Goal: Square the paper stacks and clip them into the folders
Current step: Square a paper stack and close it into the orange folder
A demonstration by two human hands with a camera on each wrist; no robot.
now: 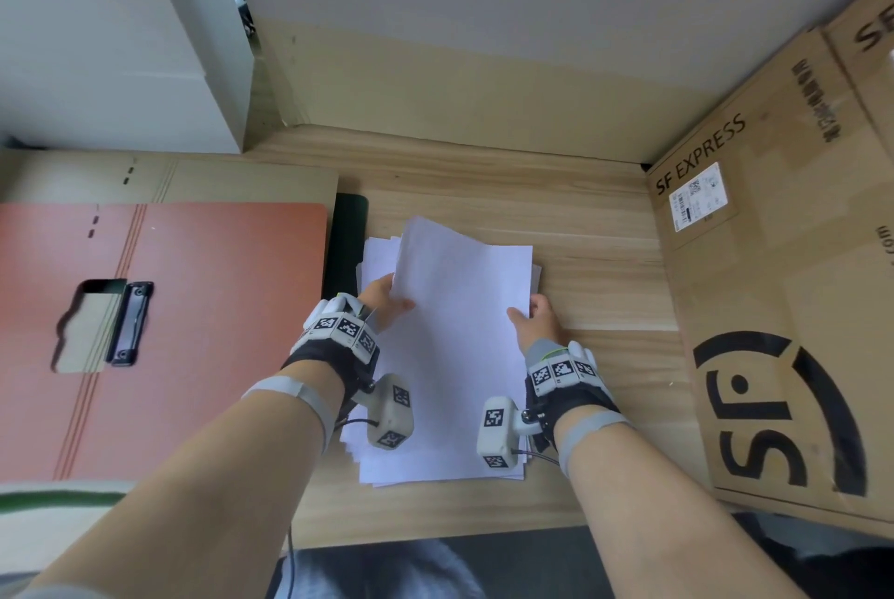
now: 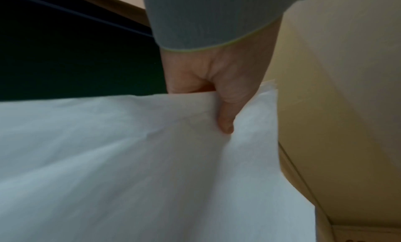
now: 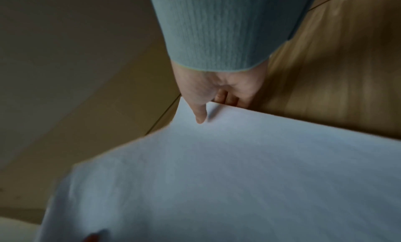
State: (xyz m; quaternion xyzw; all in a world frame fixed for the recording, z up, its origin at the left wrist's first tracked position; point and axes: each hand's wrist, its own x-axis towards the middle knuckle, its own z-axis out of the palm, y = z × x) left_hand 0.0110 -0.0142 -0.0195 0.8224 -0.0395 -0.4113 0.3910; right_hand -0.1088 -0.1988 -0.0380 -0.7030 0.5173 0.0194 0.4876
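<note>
While left hand (image 1: 387,303) and right hand (image 1: 537,320) each pinch side edge of paper stack (image 1: 454,347), centre desk, sheets fanned: loosen grip, tap edges flush; open folder (image 1: 193,332) waits nine o'clock.

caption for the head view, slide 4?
Both hands, left and right, lift white sheets beside an open orange folder.

My left hand (image 1: 387,303) and right hand (image 1: 537,322) wear black wrist straps carrying white camera pods tagged with black-and-white square markers (thin black cables trailing), grey ribbed cuffs edged in yellow-green, and grey forearm bands.
</note>
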